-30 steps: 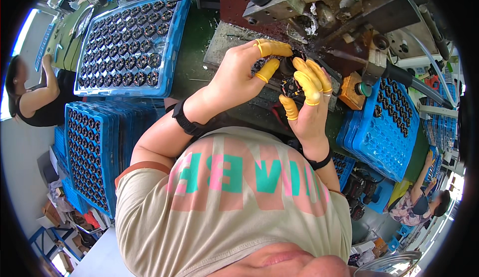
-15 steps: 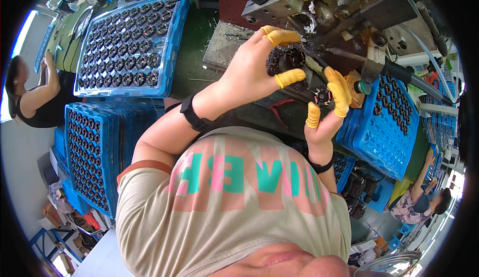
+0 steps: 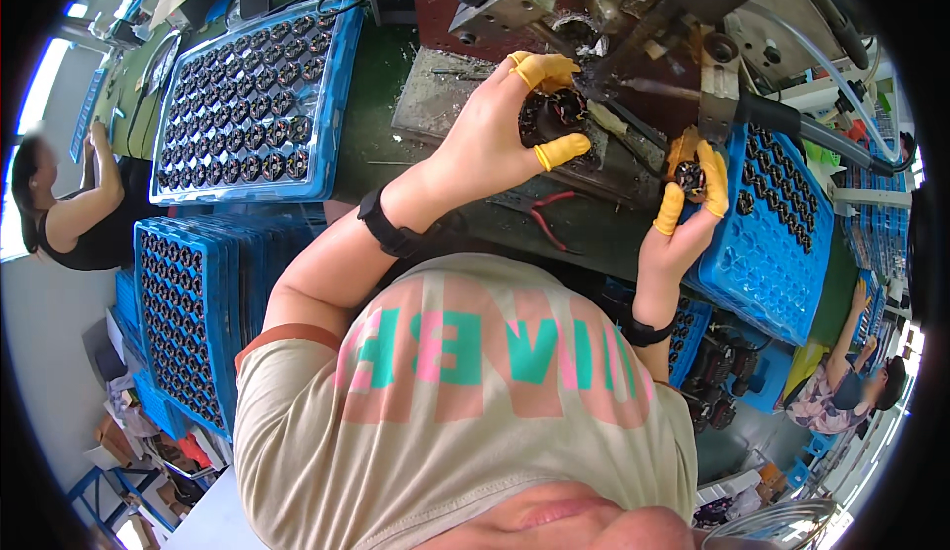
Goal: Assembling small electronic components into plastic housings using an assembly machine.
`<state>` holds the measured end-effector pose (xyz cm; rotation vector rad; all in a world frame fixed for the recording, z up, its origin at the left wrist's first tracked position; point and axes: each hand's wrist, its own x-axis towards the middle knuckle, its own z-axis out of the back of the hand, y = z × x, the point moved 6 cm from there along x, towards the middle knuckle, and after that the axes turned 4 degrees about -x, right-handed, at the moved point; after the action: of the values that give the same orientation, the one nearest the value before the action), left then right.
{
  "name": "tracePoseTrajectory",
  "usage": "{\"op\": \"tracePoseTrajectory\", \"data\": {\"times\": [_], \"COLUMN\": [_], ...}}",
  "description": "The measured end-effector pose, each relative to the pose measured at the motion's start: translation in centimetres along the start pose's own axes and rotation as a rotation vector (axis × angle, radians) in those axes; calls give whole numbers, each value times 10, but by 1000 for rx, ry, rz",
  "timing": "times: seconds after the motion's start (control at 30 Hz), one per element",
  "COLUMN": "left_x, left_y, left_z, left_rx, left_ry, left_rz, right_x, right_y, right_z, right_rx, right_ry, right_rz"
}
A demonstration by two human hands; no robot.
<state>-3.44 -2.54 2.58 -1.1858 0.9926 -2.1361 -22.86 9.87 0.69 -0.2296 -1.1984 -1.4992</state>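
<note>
Yellow finger cots cover fingertips on both hands. My left hand (image 3: pixel 495 119) is curved round a black, round motor stator (image 3: pixel 567 107) with fine coloured leads, close to the machine; a dark round part beneath it is partly hidden by the hand. Between the thumb and fingers of my right hand (image 3: pixel 693 203) is a second motor stator (image 3: pixel 690 178), smaller in view. That hand is beside a wooden block (image 3: pixel 683 146) and near the left edge of the blue tray (image 3: pixel 767 263), which is partly filled with stators.
A metal machine (image 3: pixel 633 25) with dark handles stands over a metal plate (image 3: pixel 426 104) strewn with shavings. Red-handled pliers (image 3: pixel 544 221) lie on the green bench. Filled stator trays (image 3: pixel 247 104) and stacked trays (image 3: pixel 183 322) are at left. Co-workers (image 3: pixel 74 199) sit at both sides.
My right hand has moved right, away from the machine and closer to the tray, carrying its stator. My left hand shifts slightly left with the other stator. The camera view has shifted a little.
</note>
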Motion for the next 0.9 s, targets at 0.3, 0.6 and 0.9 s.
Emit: {"op": "tracePoseTrajectory", "data": {"times": [0.3, 0.6, 0.9], "left_x": [-37, -102, -139], "left_y": [-3, 10, 57], "left_z": [51, 170, 205], "left_rx": [212, 665, 1008], "left_ry": [-58, -354, -135], "left_rz": [-11, 207, 288], "right_x": [8, 4, 19], "right_y": [-21, -22, -1], "right_z": [11, 5, 50], "right_rx": [-319, -450, -147], "right_ry": [56, 66, 67], "right_rz": [21, 101, -55]}}
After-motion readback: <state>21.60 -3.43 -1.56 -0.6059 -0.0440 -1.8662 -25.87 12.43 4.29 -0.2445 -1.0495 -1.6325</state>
